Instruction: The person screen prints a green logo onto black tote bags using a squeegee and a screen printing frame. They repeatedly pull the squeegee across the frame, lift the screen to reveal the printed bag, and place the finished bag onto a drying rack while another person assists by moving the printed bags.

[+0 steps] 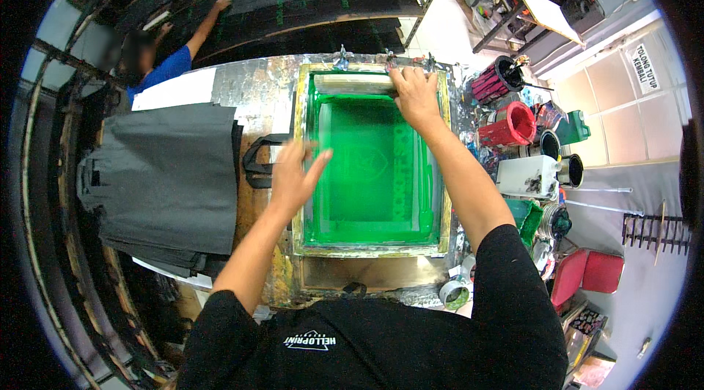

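Right hand (416,100): closed over right end of squeegee (352,83), hiding that end.
Left hand (295,174): fingers loosely spread, blurred, no object visible in it; blocks my view of part of the frame's (444,185) left rail.
Squeegee: across far end of the green screen (359,203), inside the frame.
Clamps (342,60): at the frame's far edge.
Left side: dark bags (161,170) stacked on counter (271,108); one strap (249,163) loops out toward my left hand.
Right side: pink tub (495,83), red tub (499,130), white box (526,176) crowded together.
Near right: tape roll (454,293).
Far left: co-worker in blue (172,67), arm reaching to rack (293,1).
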`<action>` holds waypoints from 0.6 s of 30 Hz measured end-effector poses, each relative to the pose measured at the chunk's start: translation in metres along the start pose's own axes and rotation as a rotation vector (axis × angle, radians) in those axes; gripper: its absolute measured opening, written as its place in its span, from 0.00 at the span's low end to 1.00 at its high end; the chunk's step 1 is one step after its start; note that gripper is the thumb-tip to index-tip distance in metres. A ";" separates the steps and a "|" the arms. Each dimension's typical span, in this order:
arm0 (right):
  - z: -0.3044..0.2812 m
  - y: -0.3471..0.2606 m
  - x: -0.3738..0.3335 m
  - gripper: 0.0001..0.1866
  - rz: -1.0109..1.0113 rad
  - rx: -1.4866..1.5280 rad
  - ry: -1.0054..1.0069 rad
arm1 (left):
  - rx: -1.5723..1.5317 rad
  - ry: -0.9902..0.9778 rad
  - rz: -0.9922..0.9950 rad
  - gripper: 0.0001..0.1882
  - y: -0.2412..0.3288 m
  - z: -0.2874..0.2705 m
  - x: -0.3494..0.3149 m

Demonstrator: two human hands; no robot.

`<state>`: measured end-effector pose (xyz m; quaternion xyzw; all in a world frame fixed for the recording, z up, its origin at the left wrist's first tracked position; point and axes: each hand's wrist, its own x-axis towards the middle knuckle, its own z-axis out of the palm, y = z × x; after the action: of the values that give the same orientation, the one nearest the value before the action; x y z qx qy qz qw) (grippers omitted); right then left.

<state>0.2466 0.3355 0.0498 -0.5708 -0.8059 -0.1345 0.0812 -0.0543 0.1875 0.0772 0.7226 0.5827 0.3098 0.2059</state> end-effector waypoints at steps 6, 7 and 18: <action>0.029 -0.007 -0.007 0.21 -0.005 -0.013 0.088 | 0.328 0.278 0.469 0.28 0.002 0.050 0.127; 0.033 -0.008 -0.008 0.20 -0.004 0.001 0.073 | 0.389 0.186 0.428 0.27 -0.005 0.060 0.135; 0.025 -0.016 -0.023 0.22 -0.032 0.000 -0.004 | 0.617 0.100 0.409 0.25 -0.037 0.097 0.139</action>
<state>0.2401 0.3176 0.0175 -0.5583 -0.8150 -0.1348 0.0774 0.0038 0.3367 0.0114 0.8361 0.5015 0.1893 -0.1164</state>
